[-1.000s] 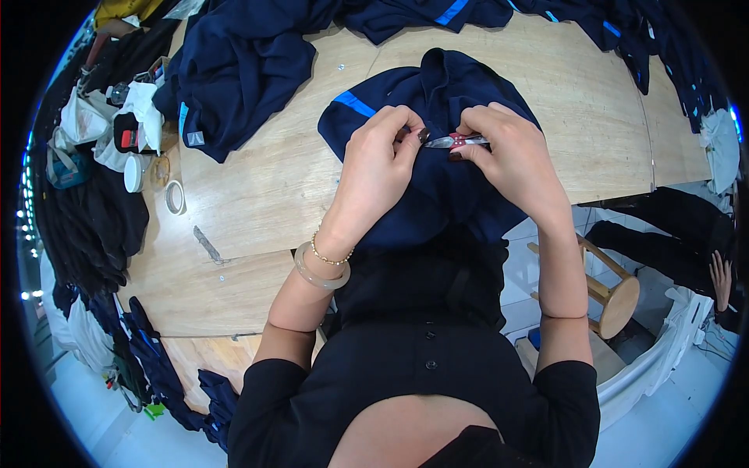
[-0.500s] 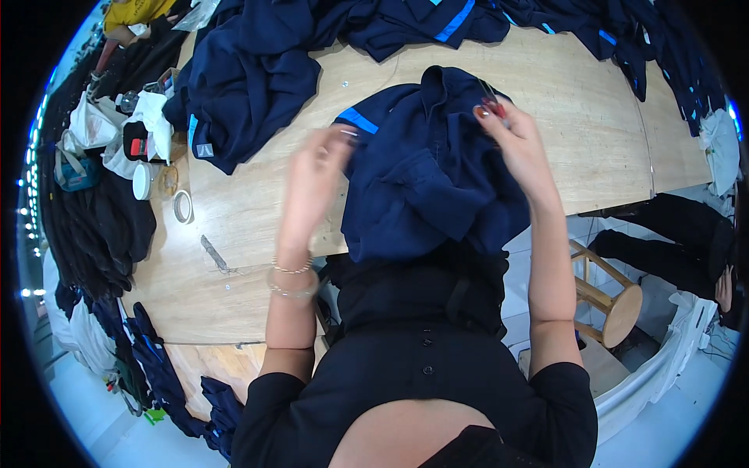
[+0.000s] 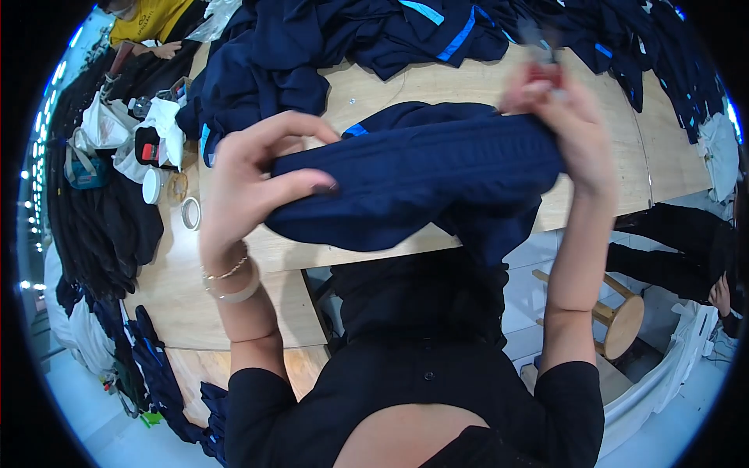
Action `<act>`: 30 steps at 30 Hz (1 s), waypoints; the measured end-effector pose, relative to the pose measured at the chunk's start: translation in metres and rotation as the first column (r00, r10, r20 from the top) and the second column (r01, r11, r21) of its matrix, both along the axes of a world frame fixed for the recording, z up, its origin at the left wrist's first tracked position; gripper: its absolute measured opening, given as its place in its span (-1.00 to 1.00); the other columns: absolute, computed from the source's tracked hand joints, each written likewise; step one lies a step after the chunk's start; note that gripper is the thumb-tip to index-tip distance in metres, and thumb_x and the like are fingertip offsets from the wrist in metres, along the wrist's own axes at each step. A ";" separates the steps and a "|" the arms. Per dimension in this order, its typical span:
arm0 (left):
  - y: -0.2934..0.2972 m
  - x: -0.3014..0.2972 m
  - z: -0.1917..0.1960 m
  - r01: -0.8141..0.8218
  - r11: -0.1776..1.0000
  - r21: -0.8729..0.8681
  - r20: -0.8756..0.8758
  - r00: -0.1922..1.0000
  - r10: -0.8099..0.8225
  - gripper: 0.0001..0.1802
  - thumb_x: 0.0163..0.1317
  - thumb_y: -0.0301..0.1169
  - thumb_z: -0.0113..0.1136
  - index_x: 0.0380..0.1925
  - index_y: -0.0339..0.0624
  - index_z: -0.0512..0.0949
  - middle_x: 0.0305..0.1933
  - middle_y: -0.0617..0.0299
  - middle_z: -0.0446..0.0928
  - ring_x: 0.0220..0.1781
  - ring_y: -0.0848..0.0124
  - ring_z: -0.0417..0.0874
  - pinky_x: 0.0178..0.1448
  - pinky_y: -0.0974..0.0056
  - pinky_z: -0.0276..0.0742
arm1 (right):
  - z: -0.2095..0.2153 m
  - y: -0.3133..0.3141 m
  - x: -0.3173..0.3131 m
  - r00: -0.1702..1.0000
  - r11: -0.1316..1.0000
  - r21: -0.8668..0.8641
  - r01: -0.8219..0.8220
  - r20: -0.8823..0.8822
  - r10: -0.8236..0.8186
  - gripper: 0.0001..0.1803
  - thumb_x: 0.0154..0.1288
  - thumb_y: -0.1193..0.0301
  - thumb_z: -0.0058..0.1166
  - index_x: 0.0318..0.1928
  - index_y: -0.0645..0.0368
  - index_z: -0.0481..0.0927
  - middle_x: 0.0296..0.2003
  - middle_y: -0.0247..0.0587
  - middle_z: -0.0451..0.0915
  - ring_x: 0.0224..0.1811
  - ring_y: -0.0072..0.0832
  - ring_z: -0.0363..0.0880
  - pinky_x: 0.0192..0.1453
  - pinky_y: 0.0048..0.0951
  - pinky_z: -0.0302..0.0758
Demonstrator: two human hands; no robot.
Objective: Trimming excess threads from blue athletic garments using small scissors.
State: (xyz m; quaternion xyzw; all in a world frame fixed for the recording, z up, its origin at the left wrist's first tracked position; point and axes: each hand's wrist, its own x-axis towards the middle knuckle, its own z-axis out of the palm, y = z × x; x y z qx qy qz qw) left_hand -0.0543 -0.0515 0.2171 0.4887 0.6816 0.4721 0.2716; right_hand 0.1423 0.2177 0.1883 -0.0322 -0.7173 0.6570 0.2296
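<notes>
I hold a dark navy garment (image 3: pixel 421 183) with a light blue stripe lifted up in front of me, stretched between both hands. My left hand (image 3: pixel 253 183) grips its left end, thumb under the cloth and fingers over it. My right hand (image 3: pixel 566 117) grips the right end higher up, and a small red and silver tool (image 3: pixel 542 58), blurred, sticks up from its fingers. The lower part of the garment hangs over the edge of the wooden table (image 3: pixel 195 312).
A heap of navy garments (image 3: pixel 312 47) covers the far side of the table. Tape rolls (image 3: pixel 189 212), a white cup (image 3: pixel 153 186) and white bags (image 3: pixel 140 132) lie at the left. A wooden stool (image 3: pixel 620 324) stands at the right. A person in a yellow top (image 3: pixel 148 23) sits at the far left.
Both hands have lifted the garment off the table and pulled it apart, toward the camera. The right hand has risen higher with the small tool.
</notes>
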 end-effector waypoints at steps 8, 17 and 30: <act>0.008 0.007 -0.085 -0.036 0.989 -0.145 -0.181 0.983 0.009 -0.55 -0.09 -0.36 0.47 -0.16 -0.18 0.56 -0.29 0.22 0.62 -0.28 0.39 0.61 -0.05 0.36 0.49 | -0.082 0.016 0.017 0.907 0.835 0.459 0.304 0.129 -0.401 -0.83 0.27 0.44 0.13 -0.22 0.30 0.54 -0.28 -0.14 0.60 -0.31 -0.35 0.57 -0.09 -0.37 0.47; 0.041 0.054 -0.112 -0.316 0.932 0.176 -0.521 0.774 0.360 -0.71 -0.05 -0.47 0.42 -0.33 -0.24 0.53 -0.28 0.16 0.50 -0.38 0.22 0.54 -0.25 0.26 0.48 | -0.088 -0.006 0.016 0.797 0.424 0.755 0.501 -0.211 -0.566 -0.87 0.24 0.52 0.06 -0.20 0.26 0.55 -0.35 -0.17 0.57 -0.33 -0.29 0.52 -0.21 -0.40 0.41; 0.056 0.034 -0.206 -0.341 0.932 0.126 0.087 0.939 0.332 -0.94 0.34 -0.58 0.00 -0.25 -0.32 0.47 -0.34 0.13 0.58 -0.31 0.44 0.62 -0.15 0.38 0.53 | -0.177 -0.016 -0.053 0.983 0.906 -0.415 0.081 0.184 -0.003 -0.78 0.50 0.32 -0.12 -0.20 0.24 0.45 -0.49 -0.23 0.55 -0.50 -0.55 0.58 -0.37 -0.61 0.53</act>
